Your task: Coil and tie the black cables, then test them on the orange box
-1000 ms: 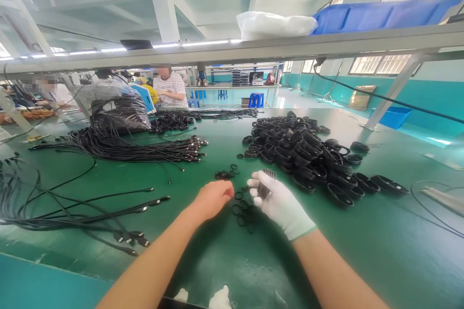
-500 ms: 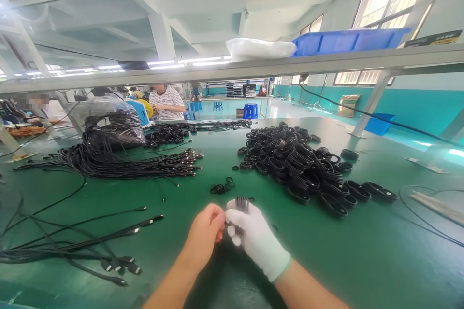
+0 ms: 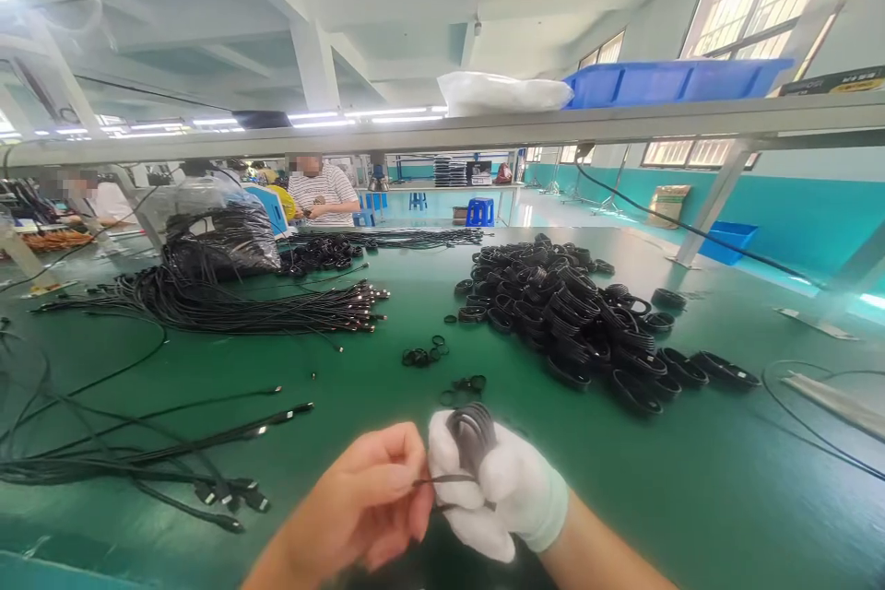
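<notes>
My right hand [image 3: 494,484], in a white glove, is closed around a coiled black cable [image 3: 473,431]. Its loops stand up between the thumb and fingers. My bare left hand [image 3: 383,493] is beside it, thumb and forefinger pinching a thin black strand that runs across to the gloved fingers; whether it is a cable end or a band I cannot tell. Just beyond the hands lie small black rings [image 3: 470,383], with more black rings [image 3: 418,357] a little farther off. A large heap of coiled cables [image 3: 553,304] sits to the right on the green table [image 3: 332,387].
Uncoiled cables [image 3: 277,309] lie bundled at the left, with loose cables [image 3: 138,466] nearer me. A plastic bag of cables [image 3: 221,240] stands behind. Overhead, a shelf [image 3: 387,138] carries a blue bin [image 3: 670,83]. A person [image 3: 322,189] in a striped shirt is across the room.
Both hands have come closer to me. The right hand has turned, tilting the coil, and the left now draws a thin strand away from it. Rings behind the hands have come into view.
</notes>
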`<action>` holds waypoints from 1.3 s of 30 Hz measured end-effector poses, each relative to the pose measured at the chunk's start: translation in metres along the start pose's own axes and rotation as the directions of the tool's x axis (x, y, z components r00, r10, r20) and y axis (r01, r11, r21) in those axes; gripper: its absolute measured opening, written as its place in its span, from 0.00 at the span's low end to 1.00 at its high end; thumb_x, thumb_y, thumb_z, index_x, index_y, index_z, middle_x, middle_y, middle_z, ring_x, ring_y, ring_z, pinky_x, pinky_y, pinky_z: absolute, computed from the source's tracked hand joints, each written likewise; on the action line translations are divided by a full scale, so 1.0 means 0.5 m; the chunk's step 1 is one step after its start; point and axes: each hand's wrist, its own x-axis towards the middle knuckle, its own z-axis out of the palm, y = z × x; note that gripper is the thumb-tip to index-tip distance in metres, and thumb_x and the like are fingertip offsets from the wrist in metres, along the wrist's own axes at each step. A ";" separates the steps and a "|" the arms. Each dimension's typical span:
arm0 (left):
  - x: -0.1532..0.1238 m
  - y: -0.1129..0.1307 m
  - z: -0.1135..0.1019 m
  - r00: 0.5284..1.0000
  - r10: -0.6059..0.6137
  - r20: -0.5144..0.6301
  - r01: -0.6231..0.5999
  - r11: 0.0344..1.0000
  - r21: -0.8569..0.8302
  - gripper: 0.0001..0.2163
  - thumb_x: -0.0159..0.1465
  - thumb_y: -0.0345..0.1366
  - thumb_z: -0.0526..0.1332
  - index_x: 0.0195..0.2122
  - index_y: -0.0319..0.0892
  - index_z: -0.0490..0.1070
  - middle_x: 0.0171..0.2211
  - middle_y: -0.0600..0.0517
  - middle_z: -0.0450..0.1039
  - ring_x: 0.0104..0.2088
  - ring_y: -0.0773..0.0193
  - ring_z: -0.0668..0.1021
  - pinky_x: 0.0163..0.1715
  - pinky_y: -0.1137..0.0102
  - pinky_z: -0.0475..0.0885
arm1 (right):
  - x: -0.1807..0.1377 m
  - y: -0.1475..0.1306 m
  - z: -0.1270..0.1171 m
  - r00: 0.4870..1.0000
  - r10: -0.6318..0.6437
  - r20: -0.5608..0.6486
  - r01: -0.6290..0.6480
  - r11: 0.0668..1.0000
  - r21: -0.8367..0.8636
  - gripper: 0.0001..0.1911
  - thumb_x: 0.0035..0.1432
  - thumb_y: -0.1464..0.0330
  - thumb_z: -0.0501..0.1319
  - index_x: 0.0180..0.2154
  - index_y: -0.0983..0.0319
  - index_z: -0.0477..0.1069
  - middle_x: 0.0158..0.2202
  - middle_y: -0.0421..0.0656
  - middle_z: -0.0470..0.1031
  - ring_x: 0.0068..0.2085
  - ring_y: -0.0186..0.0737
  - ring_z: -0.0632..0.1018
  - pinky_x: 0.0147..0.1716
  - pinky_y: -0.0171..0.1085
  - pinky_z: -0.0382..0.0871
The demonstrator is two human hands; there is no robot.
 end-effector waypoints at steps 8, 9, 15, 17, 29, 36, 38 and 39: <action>-0.014 0.093 -0.016 0.976 -0.202 -0.079 0.166 0.456 0.874 0.06 0.52 0.28 0.55 0.23 0.44 0.69 0.25 0.58 0.76 0.29 0.66 0.71 0.27 0.74 0.60 | 0.005 0.011 0.007 0.927 0.035 -0.374 -0.029 0.999 0.020 0.11 0.49 0.68 0.63 0.36 0.65 0.68 0.24 0.39 0.70 0.19 0.30 0.72 0.13 0.25 0.63; -0.017 0.097 -0.015 0.976 -0.201 -0.081 0.164 0.441 0.883 0.06 0.51 0.28 0.56 0.22 0.45 0.71 0.26 0.58 0.76 0.32 0.65 0.72 0.29 0.74 0.61 | 0.004 0.008 0.011 0.902 0.062 -0.427 -0.047 0.998 0.046 0.12 0.49 0.66 0.64 0.36 0.65 0.68 0.26 0.41 0.72 0.22 0.30 0.73 0.16 0.26 0.64; -0.026 0.109 -0.042 0.962 -0.037 -0.270 0.261 0.408 0.875 0.14 0.49 0.31 0.60 0.36 0.51 0.77 0.31 0.58 0.76 0.33 0.61 0.70 0.33 0.72 0.61 | -0.003 -0.010 0.016 0.870 0.117 -0.478 -0.045 0.986 0.160 0.22 0.46 0.58 0.67 0.40 0.62 0.67 0.38 0.43 0.72 0.31 0.31 0.72 0.24 0.27 0.67; -0.025 0.110 -0.051 0.950 0.007 -0.311 0.276 0.443 0.853 0.20 0.48 0.32 0.62 0.44 0.52 0.74 0.36 0.57 0.76 0.36 0.60 0.70 0.35 0.71 0.62 | -0.004 -0.012 0.016 0.883 0.112 -0.455 -0.058 0.990 0.130 0.24 0.45 0.57 0.68 0.41 0.62 0.67 0.39 0.43 0.72 0.32 0.31 0.72 0.24 0.28 0.67; -0.017 0.089 -0.045 0.948 -0.028 -0.318 0.272 0.593 0.758 0.29 0.50 0.33 0.64 0.54 0.54 0.62 0.50 0.53 0.71 0.47 0.56 0.69 0.37 0.69 0.64 | 0.004 -0.009 0.036 0.858 0.116 -0.500 -0.238 0.953 -0.187 0.32 0.51 0.69 0.63 0.56 0.61 0.55 0.43 0.50 0.71 0.35 0.45 0.80 0.24 0.35 0.76; -0.012 0.076 -0.020 0.968 -0.069 -0.241 0.241 0.523 0.817 0.31 0.49 0.33 0.63 0.55 0.56 0.63 0.51 0.51 0.67 0.48 0.54 0.69 0.44 0.66 0.64 | 0.022 0.005 0.041 0.795 0.223 -0.565 -0.430 0.863 -0.265 0.33 0.44 0.72 0.66 0.52 0.61 0.57 0.30 0.39 0.69 0.27 0.40 0.79 0.18 0.30 0.72; -0.012 0.075 -0.010 0.966 -0.065 -0.251 0.252 0.461 0.851 0.30 0.49 0.33 0.63 0.55 0.57 0.63 0.48 0.52 0.68 0.46 0.54 0.70 0.42 0.67 0.64 | 0.025 0.006 0.042 0.763 0.226 -0.606 -0.464 0.844 -0.268 0.36 0.43 0.73 0.66 0.53 0.61 0.55 0.32 0.41 0.70 0.24 0.38 0.78 0.16 0.29 0.71; -0.010 0.075 -0.003 0.966 -0.061 -0.252 0.254 0.420 0.871 0.29 0.48 0.34 0.64 0.53 0.57 0.64 0.45 0.52 0.68 0.44 0.55 0.70 0.40 0.67 0.64 | 0.026 0.007 0.043 0.744 0.225 -0.629 -0.486 0.829 -0.278 0.37 0.42 0.73 0.65 0.54 0.61 0.54 0.32 0.41 0.71 0.23 0.36 0.77 0.15 0.29 0.70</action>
